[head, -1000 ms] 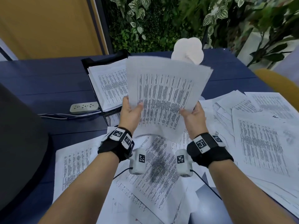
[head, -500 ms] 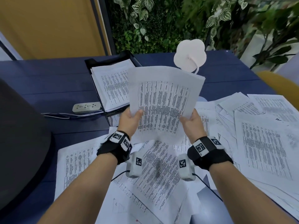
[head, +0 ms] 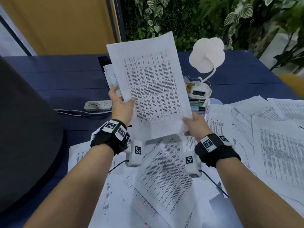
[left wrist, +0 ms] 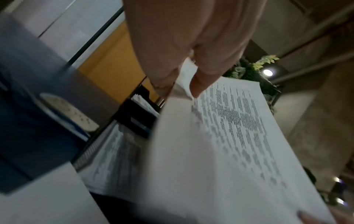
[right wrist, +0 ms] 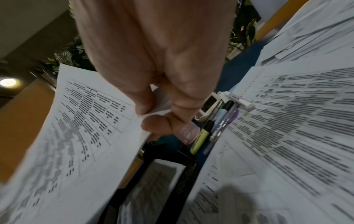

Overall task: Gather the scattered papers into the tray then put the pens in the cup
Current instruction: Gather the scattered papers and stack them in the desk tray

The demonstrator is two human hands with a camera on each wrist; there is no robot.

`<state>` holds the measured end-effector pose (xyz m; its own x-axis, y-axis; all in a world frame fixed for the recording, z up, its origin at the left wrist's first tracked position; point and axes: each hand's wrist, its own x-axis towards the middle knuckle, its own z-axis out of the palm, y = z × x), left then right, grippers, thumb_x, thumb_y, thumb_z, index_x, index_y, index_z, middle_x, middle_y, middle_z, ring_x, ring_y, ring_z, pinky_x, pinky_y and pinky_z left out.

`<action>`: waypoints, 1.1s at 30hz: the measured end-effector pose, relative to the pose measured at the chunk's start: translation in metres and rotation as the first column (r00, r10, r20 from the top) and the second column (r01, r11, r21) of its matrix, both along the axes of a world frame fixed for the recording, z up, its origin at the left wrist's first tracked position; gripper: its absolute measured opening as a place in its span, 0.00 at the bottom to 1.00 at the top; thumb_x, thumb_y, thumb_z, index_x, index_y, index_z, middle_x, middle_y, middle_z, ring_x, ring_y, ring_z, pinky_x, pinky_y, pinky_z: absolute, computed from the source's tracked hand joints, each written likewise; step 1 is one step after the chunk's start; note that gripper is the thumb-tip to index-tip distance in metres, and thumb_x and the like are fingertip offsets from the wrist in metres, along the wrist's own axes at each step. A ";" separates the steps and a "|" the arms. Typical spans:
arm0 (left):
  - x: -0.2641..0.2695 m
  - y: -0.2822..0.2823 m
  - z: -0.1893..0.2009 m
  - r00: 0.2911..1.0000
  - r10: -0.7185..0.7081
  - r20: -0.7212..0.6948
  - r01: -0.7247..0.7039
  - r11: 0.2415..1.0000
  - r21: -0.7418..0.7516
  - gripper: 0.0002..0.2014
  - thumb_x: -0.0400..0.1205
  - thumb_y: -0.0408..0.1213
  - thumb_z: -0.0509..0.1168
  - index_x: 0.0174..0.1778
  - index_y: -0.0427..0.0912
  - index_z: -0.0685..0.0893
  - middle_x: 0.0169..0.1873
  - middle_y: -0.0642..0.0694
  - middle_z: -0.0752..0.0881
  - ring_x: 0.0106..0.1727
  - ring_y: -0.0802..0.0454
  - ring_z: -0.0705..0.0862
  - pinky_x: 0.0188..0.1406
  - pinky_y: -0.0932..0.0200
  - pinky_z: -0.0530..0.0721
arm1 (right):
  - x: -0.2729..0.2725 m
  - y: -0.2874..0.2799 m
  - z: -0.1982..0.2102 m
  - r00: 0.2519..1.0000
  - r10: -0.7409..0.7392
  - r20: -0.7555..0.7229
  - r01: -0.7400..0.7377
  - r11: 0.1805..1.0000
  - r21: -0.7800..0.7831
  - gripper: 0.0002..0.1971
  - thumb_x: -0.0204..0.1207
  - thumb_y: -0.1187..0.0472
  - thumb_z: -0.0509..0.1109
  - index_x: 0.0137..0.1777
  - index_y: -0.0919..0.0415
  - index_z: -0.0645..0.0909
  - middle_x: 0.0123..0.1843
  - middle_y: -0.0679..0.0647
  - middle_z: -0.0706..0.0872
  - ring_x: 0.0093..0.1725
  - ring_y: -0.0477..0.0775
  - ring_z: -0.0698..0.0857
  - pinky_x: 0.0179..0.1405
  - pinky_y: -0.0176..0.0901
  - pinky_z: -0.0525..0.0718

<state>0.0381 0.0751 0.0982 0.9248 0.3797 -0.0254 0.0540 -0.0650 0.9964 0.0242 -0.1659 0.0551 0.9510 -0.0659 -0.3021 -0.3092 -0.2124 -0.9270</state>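
Both hands hold up a stack of printed papers (head: pixel 153 86) above the desk, tilted to the left. My left hand (head: pixel 120 105) pinches its left edge, thumb on the front; in the left wrist view the thumb and fingers (left wrist: pixel 199 86) clamp the stack's edge (left wrist: pixel 220 136). My right hand (head: pixel 195 125) pinches the lower right corner; in the right wrist view its fingers (right wrist: pixel 153 122) grip the papers (right wrist: pixel 76 128). The black tray (head: pixel 103 60) with papers in it lies mostly hidden behind the stack. Pens (head: pixel 199 106) lie by the lamp base, also seen as pens (right wrist: pixel 214 125) in the right wrist view.
Many loose printed sheets (head: pixel 271 139) cover the blue table (head: pixel 65 79) on the right and in front of me. A white flower-shaped lamp (head: pixel 206 55) stands behind the pens. A power strip (head: pixel 97 105) lies at the left. A dark chair back (head: pixel 24 137) fills the left side.
The held stack has turned from crosswise to upright, tilted left and raised, and now covers most of the tray. The pens and lamp base have come into view.
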 end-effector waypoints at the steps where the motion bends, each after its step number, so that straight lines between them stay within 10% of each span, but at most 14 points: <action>1: 0.000 0.004 0.000 1.000 -0.013 0.017 0.012 0.999 0.050 0.35 0.78 0.28 0.64 0.75 0.57 0.55 0.71 0.47 0.74 0.64 0.50 0.81 0.63 0.48 0.82 | 0.005 0.003 0.002 1.000 0.013 0.012 -0.013 1.000 -0.012 0.15 0.83 0.61 0.61 0.68 0.56 0.75 0.63 0.55 0.83 0.44 0.54 0.84 0.27 0.38 0.81; 10: 0.025 0.046 0.005 0.995 -0.082 -0.050 0.091 0.642 0.761 0.28 0.77 0.32 0.65 0.75 0.48 0.72 0.72 0.48 0.74 0.74 0.45 0.70 0.76 0.43 0.61 | 0.066 0.040 0.028 0.996 -0.010 0.094 0.001 0.996 0.094 0.19 0.80 0.73 0.58 0.69 0.61 0.76 0.61 0.55 0.84 0.43 0.52 0.84 0.25 0.36 0.82; 18: 0.061 0.067 0.014 0.978 0.000 -0.210 0.187 0.454 0.871 0.29 0.79 0.39 0.65 0.78 0.47 0.67 0.75 0.46 0.71 0.79 0.46 0.62 0.76 0.36 0.51 | 0.110 0.066 0.044 0.975 -0.073 0.212 0.074 0.997 0.005 0.12 0.76 0.76 0.61 0.54 0.64 0.79 0.54 0.59 0.85 0.39 0.54 0.86 0.39 0.45 0.90; 22: 0.069 0.072 0.001 0.920 0.048 -0.389 0.375 0.181 0.909 0.25 0.82 0.45 0.60 0.76 0.48 0.68 0.82 0.46 0.56 0.84 0.43 0.46 0.76 0.27 0.40 | 0.118 0.069 0.030 0.974 0.085 0.211 -0.006 0.937 -0.349 0.22 0.75 0.70 0.67 0.70 0.61 0.75 0.56 0.60 0.83 0.50 0.60 0.85 0.53 0.48 0.86; 25: 0.072 0.071 -0.006 0.906 0.071 -0.418 0.416 0.042 0.909 0.16 0.83 0.41 0.56 0.66 0.56 0.79 0.83 0.45 0.50 0.83 0.39 0.39 0.72 0.24 0.34 | 0.116 0.069 0.023 0.953 0.260 0.158 -0.067 0.687 -0.723 0.18 0.76 0.59 0.68 0.65 0.59 0.80 0.62 0.60 0.81 0.64 0.62 0.78 0.65 0.47 0.75; 29: 0.074 0.070 -0.008 0.894 0.098 -0.436 0.439 -0.008 0.898 0.16 0.83 0.43 0.53 0.61 0.58 0.83 0.83 0.44 0.49 0.83 0.36 0.38 0.71 0.24 0.31 | 0.110 0.071 0.023 0.950 0.284 0.133 -0.028 0.499 -0.866 0.15 0.78 0.51 0.64 0.59 0.55 0.85 0.62 0.62 0.74 0.65 0.65 0.73 0.63 0.53 0.73; 33: 0.065 0.069 -0.011 0.926 0.027 -0.376 0.368 0.151 0.918 0.16 0.84 0.43 0.56 0.66 0.55 0.79 0.83 0.43 0.51 0.83 0.39 0.42 0.74 0.26 0.35 | 0.101 0.068 0.022 0.949 0.282 0.139 -0.025 0.506 -0.862 0.15 0.79 0.52 0.62 0.61 0.53 0.84 0.65 0.62 0.75 0.67 0.66 0.71 0.63 0.56 0.73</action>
